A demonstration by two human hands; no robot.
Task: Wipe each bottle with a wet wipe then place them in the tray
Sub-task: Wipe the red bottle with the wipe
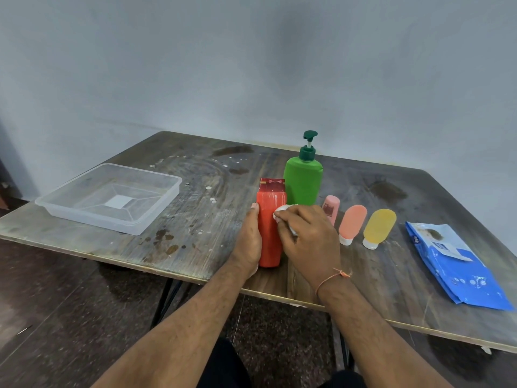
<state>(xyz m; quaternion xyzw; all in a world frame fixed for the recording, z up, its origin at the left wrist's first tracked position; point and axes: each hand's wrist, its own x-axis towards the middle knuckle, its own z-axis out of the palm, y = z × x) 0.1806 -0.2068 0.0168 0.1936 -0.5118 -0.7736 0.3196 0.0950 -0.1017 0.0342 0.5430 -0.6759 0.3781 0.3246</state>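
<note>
My left hand (247,239) grips a tall red bottle (270,219) standing near the table's front edge. My right hand (307,236) holds a white wet wipe (281,211) pressed against the bottle's right side. Just behind stands a green pump bottle (303,180). To the right, a small pink bottle (331,207), a peach tube (352,224) and a yellow tube (379,228) rest cap-down in a row. The clear plastic tray (156,203) sits at the table's left with nothing in it.
A blue wet-wipe pack (458,267) lies flat at the far right of the stained wooden table (195,219). A pale wall rises close behind the table. Dark floor shows below the front edge.
</note>
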